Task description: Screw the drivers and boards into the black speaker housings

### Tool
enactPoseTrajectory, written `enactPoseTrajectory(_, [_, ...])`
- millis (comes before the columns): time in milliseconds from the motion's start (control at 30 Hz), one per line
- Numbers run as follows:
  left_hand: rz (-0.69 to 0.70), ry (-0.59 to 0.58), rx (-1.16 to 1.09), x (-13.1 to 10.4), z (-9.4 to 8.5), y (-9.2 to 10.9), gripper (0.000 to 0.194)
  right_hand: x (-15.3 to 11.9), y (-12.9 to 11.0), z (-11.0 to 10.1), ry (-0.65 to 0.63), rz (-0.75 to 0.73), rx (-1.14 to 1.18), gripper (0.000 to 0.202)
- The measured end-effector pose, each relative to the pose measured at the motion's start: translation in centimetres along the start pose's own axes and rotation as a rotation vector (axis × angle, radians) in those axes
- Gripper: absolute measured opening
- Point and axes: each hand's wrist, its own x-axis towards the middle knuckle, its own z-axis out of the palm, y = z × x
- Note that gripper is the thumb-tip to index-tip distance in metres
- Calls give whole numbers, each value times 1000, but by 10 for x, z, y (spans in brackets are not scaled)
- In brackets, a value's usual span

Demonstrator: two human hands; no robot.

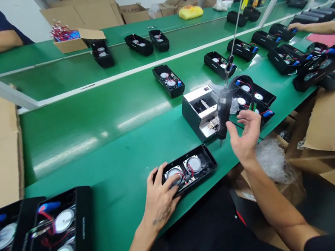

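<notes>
A long green workbench with a smooth surface [112, 161] is stretching across the frame, and one open brown cardboard box [333, 126] is standing at the lower right. Two black open-topped rectangular housings [83, 227] are lying side by side at the lower left, each showing two round white speakers and one blue cylinder. One boxy black-and-silver machine [192, 117] is sitting right of centre. Just below it, at lower centre, one black plastic oblong tray-like housing [207, 159] is lying open side up and slightly slanted on the workbench; its walls are looking dark and glossy, its inside crowded. Farther up, three similar black housings [143, 45] are resting in a row at upper centre, and one more [169, 81] is lying between that row and the machine. The left hand [162, 195] is grasping the left end of the lower-centre housing, its fingers reaching over the inside. The right hand [247, 135] is standing open, fingers loosely bent, just beside one black cylindrical electric screwdriver [224, 111] hanging tip down; whether they are touching is hard to tell. Inside the grasped housing, two round white speakers [193, 164] are facing up, the left one partly covered by a finger, and thin red wires [191, 172] are curling between them.
</notes>
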Motion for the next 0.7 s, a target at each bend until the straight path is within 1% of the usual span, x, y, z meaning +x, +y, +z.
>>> enactPoseTrajectory(33, [4,11,15,-2,2,1,11,9,13,3,11,38,-26,52])
enactPoseTrajectory(67, [7,23,27,-4,3,1,12,16,24,7,-46,71,-24,59])
enactPoseTrajectory(133, [11,43,43,-6,5,1,12,23,41,17,-199,150,72,61])
enactPoseTrajectory(167, [12,50,47,-7,6,0,13,24,46,21,-240,193,148,60])
enactPoseTrajectory(200, [14,57,47,-7,7,0,14,22,49,25,-250,231,226,60])
enactPoseTrajectory(300, [11,71,33,-8,8,-2,16,9,48,29,-236,294,418,52])
enactPoseTrajectory(367, [1,84,22,-9,10,-4,17,4,41,27,-301,330,522,40])
enactPoseTrajectory(433, [-3,103,26,-11,13,-7,17,7,32,23,-339,360,608,33])
enactPoseTrajectory(467, [-4,115,28,-11,16,-8,17,12,27,21,-317,355,638,32])
enactPoseTrajectory(500, [-4,126,29,-12,18,-9,17,20,21,18,-268,335,657,32])
enactPoseTrajectory(600, [-15,171,27,-11,25,-10,15,46,5,16,-84,236,676,34])
enactPoseTrajectory(633, [-19,184,31,-10,26,-9,14,53,1,18,-56,210,672,33])
enactPoseTrajectory(700, [-15,193,47,-8,25,-7,14,62,-4,24,-64,185,659,30])
